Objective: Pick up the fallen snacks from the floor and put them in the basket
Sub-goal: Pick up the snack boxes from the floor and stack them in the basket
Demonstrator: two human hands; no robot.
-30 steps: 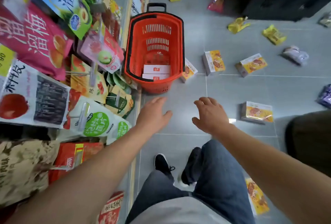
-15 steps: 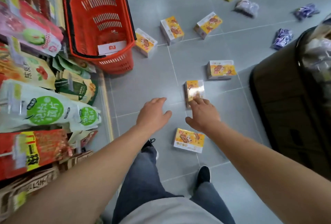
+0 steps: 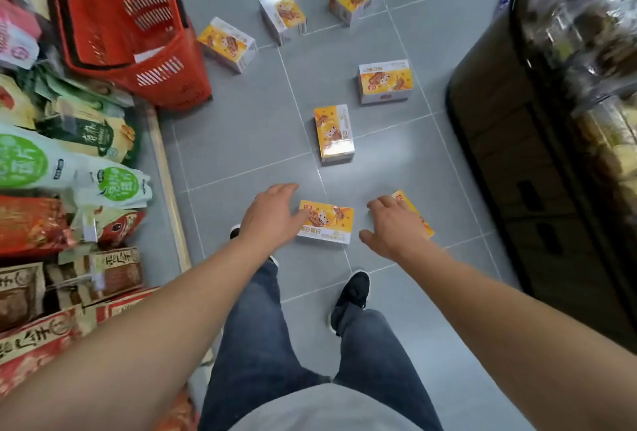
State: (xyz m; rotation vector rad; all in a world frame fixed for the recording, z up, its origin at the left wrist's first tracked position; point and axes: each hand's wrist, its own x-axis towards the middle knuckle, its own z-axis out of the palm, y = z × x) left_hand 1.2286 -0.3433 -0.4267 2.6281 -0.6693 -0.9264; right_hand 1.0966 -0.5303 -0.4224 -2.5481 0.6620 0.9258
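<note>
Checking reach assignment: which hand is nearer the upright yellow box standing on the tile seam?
Left. The left hand lies below-left of the yellow box; the right hand sits farther, below-right.

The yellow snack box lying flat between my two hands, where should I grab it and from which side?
Judging by its pose, come from above: the box lies flat, broad face up. Span its two long edges with thumb and fingers. The left hand is already at its left end, so that grip looks easiest.
</note>
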